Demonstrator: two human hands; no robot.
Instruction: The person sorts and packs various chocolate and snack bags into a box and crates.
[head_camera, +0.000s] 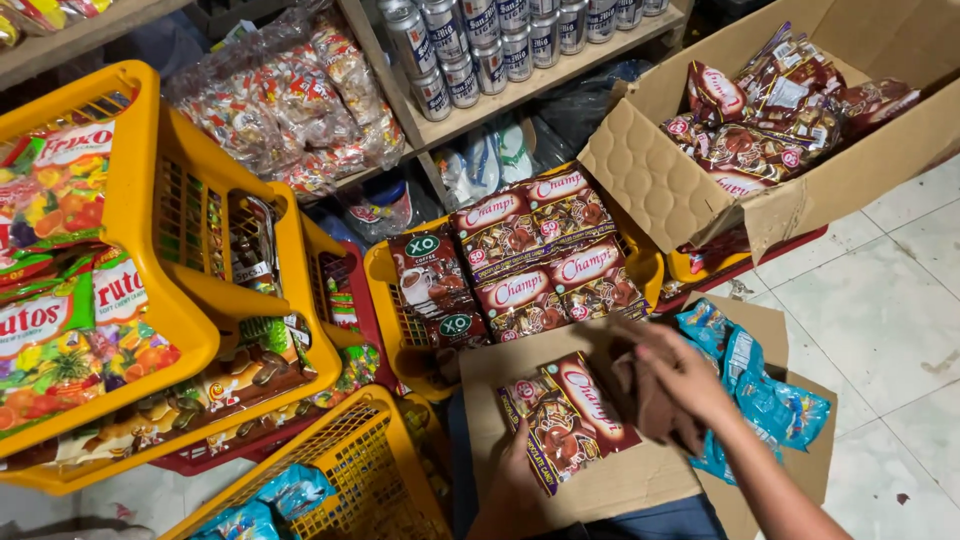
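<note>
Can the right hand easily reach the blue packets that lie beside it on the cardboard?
Probably yes. The right hand rests on a brown cloth, right beside the blue packets, and nothing lies between them on the cardboard sheet.

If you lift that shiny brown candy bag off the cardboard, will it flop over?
The brown glossy plastic candy bag would probably sag some: it looks like thin film stuffed with small loose pieces. It is likely light for its size. The shiny wrap may be a bit slippery, so the left hand at its lower edge might need a firm grip. Being flat, it should not roll.
</note>
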